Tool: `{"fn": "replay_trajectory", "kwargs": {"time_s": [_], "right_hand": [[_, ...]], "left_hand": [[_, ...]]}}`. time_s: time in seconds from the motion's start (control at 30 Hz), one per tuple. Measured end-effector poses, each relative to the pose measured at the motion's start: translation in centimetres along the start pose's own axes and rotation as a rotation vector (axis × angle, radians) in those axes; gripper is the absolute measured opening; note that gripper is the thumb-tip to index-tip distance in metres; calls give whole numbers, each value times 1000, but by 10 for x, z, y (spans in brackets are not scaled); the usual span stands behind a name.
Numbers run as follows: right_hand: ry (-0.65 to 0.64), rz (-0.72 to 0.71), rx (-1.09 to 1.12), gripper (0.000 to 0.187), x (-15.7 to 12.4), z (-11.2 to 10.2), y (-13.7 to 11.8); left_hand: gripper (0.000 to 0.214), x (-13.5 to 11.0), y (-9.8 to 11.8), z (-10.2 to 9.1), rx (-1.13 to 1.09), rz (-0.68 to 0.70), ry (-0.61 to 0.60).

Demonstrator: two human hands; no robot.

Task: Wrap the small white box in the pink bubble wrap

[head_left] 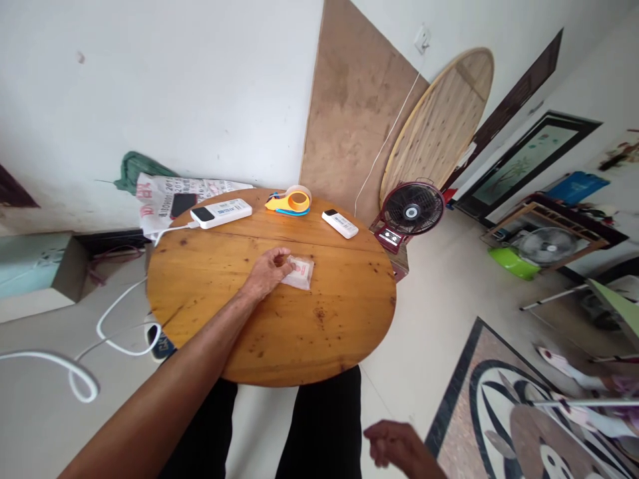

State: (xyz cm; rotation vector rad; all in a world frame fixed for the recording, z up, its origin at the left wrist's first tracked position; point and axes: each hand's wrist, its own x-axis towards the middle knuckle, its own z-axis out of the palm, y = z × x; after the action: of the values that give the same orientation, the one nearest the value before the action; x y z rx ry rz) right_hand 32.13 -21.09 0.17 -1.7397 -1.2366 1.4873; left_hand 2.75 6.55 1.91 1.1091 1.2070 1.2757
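My left hand (272, 271) reaches over the round wooden table (344, 319), its thumb and fingers closed on the left edge of a small flat packet (302, 271). The packet is in clear wrapping with red print on a whitish face and lies on the tabletop. My right hand (397, 444) is low at the bottom of the view, off the table, beside my right leg. Its fingers are loosely bent and a little apart, with nothing visible in them.
Along the table's far side are a white device with a cable (222, 213), an orange and blue tape dispenser (289, 201) and a second white device (340, 223). A dark red fan (412, 209) stands right of the table. White cable (120, 346) loops at left.
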Motion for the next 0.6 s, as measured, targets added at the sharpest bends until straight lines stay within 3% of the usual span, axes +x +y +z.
{"fn": "replay_trajectory", "kwargs": {"time_s": [0.13,0.23,0.3,0.43,0.53,0.6], "right_hand": [[119,-216,-26,31,25,-25,-55],[300,-436,-120,25,70,-18,-106],[357,-568,-189,22,112,-4,-136],[274,-710,-359,30,201,24,-176],[167,-671,-409,48,250,33,-194],[96,-606,-403,49,269,34,-203]], "left_hand": [[55,0,-2,0,0,-7,-17],[56,0,-3,0,-10,-4,-18],[56,0,-3,0,-6,-4,-26],[53,1,-5,-1,-9,16,-43],[50,4,-9,-1,5,43,-78],[47,5,-12,-2,41,63,-92]]}}
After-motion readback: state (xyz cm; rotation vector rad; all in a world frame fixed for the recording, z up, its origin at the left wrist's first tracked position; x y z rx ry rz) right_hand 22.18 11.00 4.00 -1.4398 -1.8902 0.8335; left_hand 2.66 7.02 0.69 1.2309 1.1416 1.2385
